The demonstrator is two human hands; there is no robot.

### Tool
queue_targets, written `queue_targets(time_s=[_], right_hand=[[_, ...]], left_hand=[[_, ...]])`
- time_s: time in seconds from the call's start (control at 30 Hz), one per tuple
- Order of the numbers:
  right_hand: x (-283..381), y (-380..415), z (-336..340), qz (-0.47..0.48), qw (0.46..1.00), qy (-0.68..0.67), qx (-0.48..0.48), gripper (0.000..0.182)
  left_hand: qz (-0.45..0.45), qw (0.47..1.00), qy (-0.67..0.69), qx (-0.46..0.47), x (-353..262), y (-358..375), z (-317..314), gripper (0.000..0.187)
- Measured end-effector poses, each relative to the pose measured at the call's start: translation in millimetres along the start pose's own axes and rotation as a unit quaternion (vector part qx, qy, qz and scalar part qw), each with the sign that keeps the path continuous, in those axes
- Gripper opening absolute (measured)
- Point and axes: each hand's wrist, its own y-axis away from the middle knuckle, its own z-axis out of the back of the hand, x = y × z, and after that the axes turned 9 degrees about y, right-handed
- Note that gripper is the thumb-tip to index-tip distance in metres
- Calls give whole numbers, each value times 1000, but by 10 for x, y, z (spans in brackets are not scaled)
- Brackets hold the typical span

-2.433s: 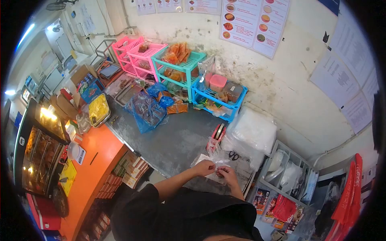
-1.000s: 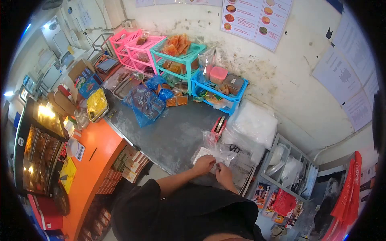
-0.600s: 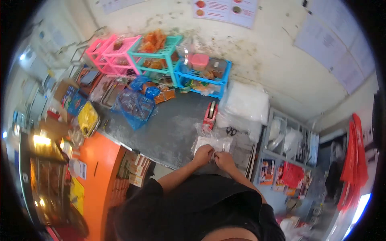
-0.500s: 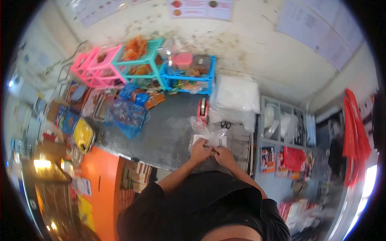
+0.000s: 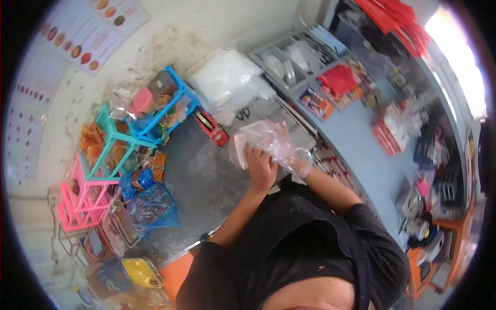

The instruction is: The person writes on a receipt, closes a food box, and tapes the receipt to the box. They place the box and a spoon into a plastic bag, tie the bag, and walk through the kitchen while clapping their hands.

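Both my hands are raised together above the grey counter (image 5: 201,175). My left hand (image 5: 261,169) grips the lower edge of a crumpled clear plastic bag (image 5: 256,138) with something white showing inside it. My right hand (image 5: 288,153) is wrapped in the same clear plastic up to the wrist and holds it from the right. The fingers of the right hand are blurred behind the film.
A red tape dispenser (image 5: 211,128) and scissors (image 5: 243,112) lie on the counter beside a stack of clear bags (image 5: 226,78). Blue (image 5: 173,103), teal (image 5: 111,140) and pink (image 5: 77,199) racks hold packets along the wall. A blue plastic bag (image 5: 151,207) lies nearby.
My view has swung sharply, so the room appears rotated. My hands have lifted the plastic bag off the counter, and the plastic now covers my right hand.
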Motion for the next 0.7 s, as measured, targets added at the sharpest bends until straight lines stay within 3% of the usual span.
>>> queue_targets(time_s=[0.03, 0.07, 0.1, 0.13, 0.17, 0.2, 0.23, 0.27, 0.3, 0.33, 0.37, 0.4, 0.43, 0.47, 0.5, 0.53, 0.6, 0.63, 0.7], right_hand=[[84, 35, 76, -84, 945, -313, 36, 70], [191, 89, 285, -103, 945, -310, 26, 70], [325, 156, 571, -27, 991, -132, 25, 60], [371, 214, 742, 48, 997, 53, 28, 51], [161, 305, 617, -101, 940, -327, 12, 40], [343, 328, 842, -114, 940, -322, -3, 40], [690, 263, 1255, -136, 969, -204, 24, 40], [871, 259, 1496, -157, 982, -84, 55, 41], [782, 403, 1595, -161, 975, 86, 126, 30], [947, 428, 1759, -171, 975, 87, 114, 30], [1144, 465, 1989, -215, 973, 32, 82, 31], [1285, 491, 2157, -257, 965, -24, 49, 31], [1286, 520, 2235, -195, 980, -35, -8, 41], [1345, 560, 2320, -201, 979, -29, -20, 41], [1445, 606, 2400, -125, 992, 19, -24, 40], [1510, 656, 2463, -50, 996, 69, -26, 39], [1290, 799, 2400, 82, 975, 194, -71, 35], [1185, 903, 2304, 67, 971, 214, -86, 35], [980, 1156, 2035, 21, 983, 110, -147, 37]], left_hand=[[-1, 1000, 14, 19, -90, -47, 104, 20], [-14, 999, 38, 24, -141, -124, 183, 22], [-26, 997, 62, 29, -194, -141, 268, 24], [-30, 996, 75, 43, -253, -137, 371, 24], [-21, 996, 84, 30, -294, -159, 452, 29], [-10, 996, 91, 18, -301, -156, 506, 34], [-19, 994, 103, 31, -235, -138, 503, 34], [93, 965, 241, -50, -126, -95, 467, 41], [206, 899, 364, -126, -25, -50, 421, 49], [200, 900, 371, -114, 60, -58, 338, 49], [334, 731, 594, -39, 144, -86, 227, 50], [440, 488, 753, 43, 216, -86, 105, 52], [437, 487, 754, 57, 230, 26, -109, 52], [311, 602, 722, 136, 178, 207, -390, 55], [170, 693, 669, 208, 84, 285, -584, 59], [141, 687, 674, 232, -53, 287, -698, 59], [315, 504, 772, 227, -319, 226, -872, 59], [355, 461, 778, 237, -451, 179, -925, 59], [391, 429, 770, 265, -647, 211, -1068, 59]])
